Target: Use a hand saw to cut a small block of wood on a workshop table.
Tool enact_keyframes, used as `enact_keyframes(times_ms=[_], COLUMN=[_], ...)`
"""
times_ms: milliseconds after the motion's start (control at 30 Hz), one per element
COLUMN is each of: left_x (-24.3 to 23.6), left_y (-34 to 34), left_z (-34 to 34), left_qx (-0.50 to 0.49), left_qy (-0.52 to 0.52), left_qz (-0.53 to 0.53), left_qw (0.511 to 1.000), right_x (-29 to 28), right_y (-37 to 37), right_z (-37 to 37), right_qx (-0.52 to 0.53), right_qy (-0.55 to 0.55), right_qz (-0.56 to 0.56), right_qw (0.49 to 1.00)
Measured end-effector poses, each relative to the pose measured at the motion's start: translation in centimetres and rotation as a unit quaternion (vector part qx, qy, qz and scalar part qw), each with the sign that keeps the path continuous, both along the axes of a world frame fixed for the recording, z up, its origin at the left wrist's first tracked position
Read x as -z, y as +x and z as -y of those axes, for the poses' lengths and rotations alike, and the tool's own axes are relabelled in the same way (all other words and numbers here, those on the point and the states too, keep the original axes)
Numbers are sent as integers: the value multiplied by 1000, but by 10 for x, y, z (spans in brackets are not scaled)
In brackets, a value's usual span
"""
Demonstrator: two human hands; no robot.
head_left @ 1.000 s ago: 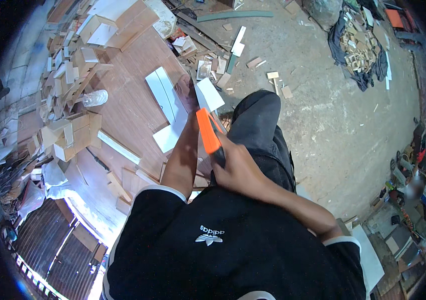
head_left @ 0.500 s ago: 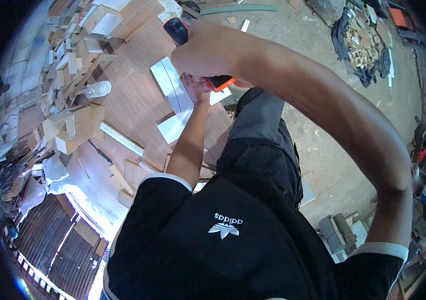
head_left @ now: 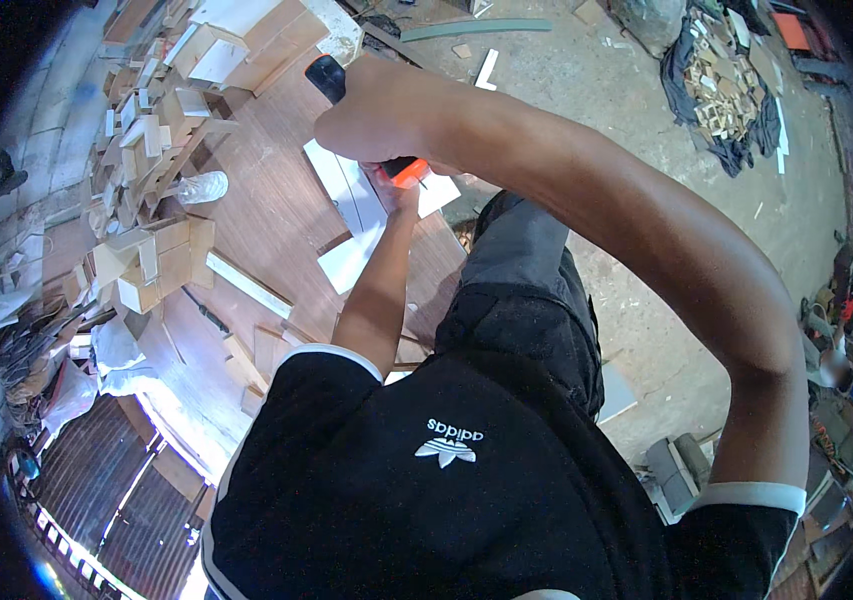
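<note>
My right hand (head_left: 386, 108) is wrapped round a black-and-orange power tool (head_left: 408, 172) that looks like a cordless drill. Its black end sticks out beyond my fist, and its orange part sits low over the boards. Under it, white panels (head_left: 344, 190) lie on a brown wood-grain surface, one crossed by a dark line or seam. My left hand (head_left: 403, 192) is down at these panels, right beside the orange part. The tool and my right hand cover most of its fingers, so its grip cannot be made out. A white piece (head_left: 436, 194) shows to the right of the tool.
Small wooden box assemblies (head_left: 151, 255) crowd the left, near a clear plastic bottle (head_left: 203, 187). A white-edged strip (head_left: 249, 284) and a dark slim tool (head_left: 206, 311) lie nearer. At far right, wood offcuts (head_left: 724, 95) fill a dark sheet on the concrete floor.
My right hand and the tool have shifted slightly left, and the right forearm has moved with them. The left hand stays at the panels, its fingers now more covered.
</note>
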State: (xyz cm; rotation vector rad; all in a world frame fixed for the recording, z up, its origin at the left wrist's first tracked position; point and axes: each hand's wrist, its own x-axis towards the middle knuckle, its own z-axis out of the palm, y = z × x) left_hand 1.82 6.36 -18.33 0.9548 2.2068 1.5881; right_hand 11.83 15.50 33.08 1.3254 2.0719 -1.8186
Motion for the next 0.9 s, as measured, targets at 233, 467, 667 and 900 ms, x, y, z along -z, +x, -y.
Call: enact_keyframes(times_ms=[233,467,667,900], left_x=[-3,-17,-20,-70], left_y=[15,38,15,51], left_z=[-41,-119,-142,-179], left_qx=[21,44,37,67], left_qy=[-20,-41,-68,-66], left_qz=[-19,-41,-76,-101], left_qw=[999,997,994,990], right_x=[123,213,194,194], right_y=[-6,-7,-7,26], right_z=[22,24,48,78], right_qx=[73,119,104,134], right_qy=[-38,78,39,127], right_qz=[-7,-56,-85,-85], right_qw=[997,988,990,979])
